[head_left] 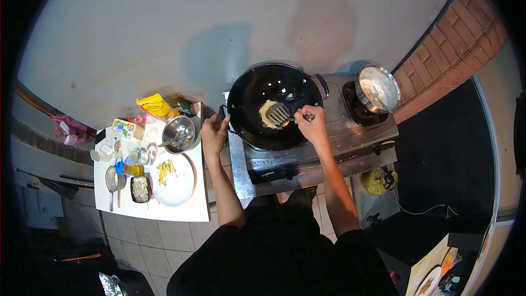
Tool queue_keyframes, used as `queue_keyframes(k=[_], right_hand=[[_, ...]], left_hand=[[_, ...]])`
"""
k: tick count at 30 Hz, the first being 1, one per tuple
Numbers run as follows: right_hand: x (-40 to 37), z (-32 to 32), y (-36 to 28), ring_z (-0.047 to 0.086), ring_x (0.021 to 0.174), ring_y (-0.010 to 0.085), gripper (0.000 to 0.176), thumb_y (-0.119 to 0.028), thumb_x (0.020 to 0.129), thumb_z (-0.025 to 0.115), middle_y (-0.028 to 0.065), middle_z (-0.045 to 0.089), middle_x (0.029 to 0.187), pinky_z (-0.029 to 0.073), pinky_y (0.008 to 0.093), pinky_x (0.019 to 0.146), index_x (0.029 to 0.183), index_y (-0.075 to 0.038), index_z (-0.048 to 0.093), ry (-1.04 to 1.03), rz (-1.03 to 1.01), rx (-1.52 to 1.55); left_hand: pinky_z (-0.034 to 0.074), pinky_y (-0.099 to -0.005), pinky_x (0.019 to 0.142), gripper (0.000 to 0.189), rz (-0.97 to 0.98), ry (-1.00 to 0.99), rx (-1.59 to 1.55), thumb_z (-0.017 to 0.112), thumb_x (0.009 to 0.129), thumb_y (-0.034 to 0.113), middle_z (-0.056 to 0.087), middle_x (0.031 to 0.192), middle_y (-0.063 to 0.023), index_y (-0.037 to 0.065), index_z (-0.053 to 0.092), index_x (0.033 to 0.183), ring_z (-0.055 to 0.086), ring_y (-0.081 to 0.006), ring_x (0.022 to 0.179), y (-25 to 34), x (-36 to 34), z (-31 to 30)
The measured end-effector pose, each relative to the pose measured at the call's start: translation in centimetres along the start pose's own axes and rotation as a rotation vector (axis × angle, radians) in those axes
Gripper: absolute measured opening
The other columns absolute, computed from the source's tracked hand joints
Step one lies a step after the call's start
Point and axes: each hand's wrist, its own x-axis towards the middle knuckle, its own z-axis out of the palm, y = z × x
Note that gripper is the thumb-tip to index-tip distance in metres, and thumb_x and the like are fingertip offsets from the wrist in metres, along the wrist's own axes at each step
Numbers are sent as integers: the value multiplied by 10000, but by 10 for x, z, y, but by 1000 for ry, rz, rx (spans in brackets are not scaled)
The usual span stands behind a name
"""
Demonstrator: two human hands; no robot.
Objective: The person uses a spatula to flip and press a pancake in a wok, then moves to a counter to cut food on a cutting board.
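A large black wok sits on the steel gas stove, a loop handle on each side. My left hand is at its left side, thumb and fingers closed about the left handle. With my right hand, fingers wrapped round its handle, I hold a slotted metal spatula inside the wok. The spatula's blade overlaps a pale, flat piece of frying food with browned edges. Small pale bits lie on the wok's far side.
A steel bowl of pale batter with a spoon rests on the right burner. On the white table at left are a plate of cut green-yellow strips, a steel bowl, a yellow packet and several containers. A brick edge rises right.
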Motion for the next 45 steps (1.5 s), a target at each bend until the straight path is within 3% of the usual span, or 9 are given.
queue_keyframes(k=[12,13,14,16,17,26,29,39,45], right_hand=[[-9,1,-28,506,485,175,236,-91,750,656,126,534,526,395,331,513,597,33,527,52,86,-45],[-10,9,-16,361,485,21,275,-22,798,613,-31,422,488,269,251,443,555,14,490,98,-8,-37],[-11,8,-10,361,485,21,275,-22,798,613,-31,422,488,269,251,443,555,14,490,100,-6,-36],[-13,8,-18,514,487,174,247,-101,748,665,123,536,533,398,336,509,597,30,519,103,54,-49],[-12,4,-21,536,504,179,239,-106,746,670,125,551,551,410,332,524,605,30,531,57,142,-61],[-11,8,-16,562,536,179,218,-98,737,673,148,575,582,434,334,555,623,48,557,89,101,-28],[-10,6,-21,567,537,185,211,-92,738,668,150,572,577,433,338,552,626,50,558,85,105,-30],[-9,9,-24,598,552,237,200,-112,743,657,157,578,580,450,348,568,641,37,572,92,134,-53],[-6,10,-22,608,566,255,211,-126,744,656,161,582,588,453,352,571,639,36,570,82,118,-84]], left_hand=[[491,-324,669,470,-33,-13,45,717,818,278,651,840,-179,-57,615,1131,628,-198,707,15,0,-1],[490,-320,667,461,-43,-21,42,710,823,272,657,842,-181,-55,614,1133,628,-187,707,15,1,0],[490,-320,667,461,-42,-23,44,710,823,272,657,842,-181,-55,614,1133,628,-187,707,15,1,1],[494,-322,687,462,-33,-29,-5,697,833,272,666,890,-196,-53,605,1148,638,-185,735,15,-1,0],[494,-322,687,462,-35,-30,2,697,833,272,666,890,-196,-53,605,1148,638,-185,735,12,-1,0],[501,-330,738,465,-9,1,7,675,852,259,665,934,-221,-78,584,1159,667,-241,810,17,-3,2],[485,-324,792,470,-38,-25,24,650,871,286,674,1004,-216,-60,580,1182,653,-207,884,13,-1,4],[474,-333,828,485,-54,-32,14,627,888,287,665,1024,-229,-74,556,1204,643,-205,918,18,-3,5],[465,-352,864,475,-60,-19,36,628,883,293,643,1086,-237,-63,570,1192,643,-260,974,21,-5,5]])
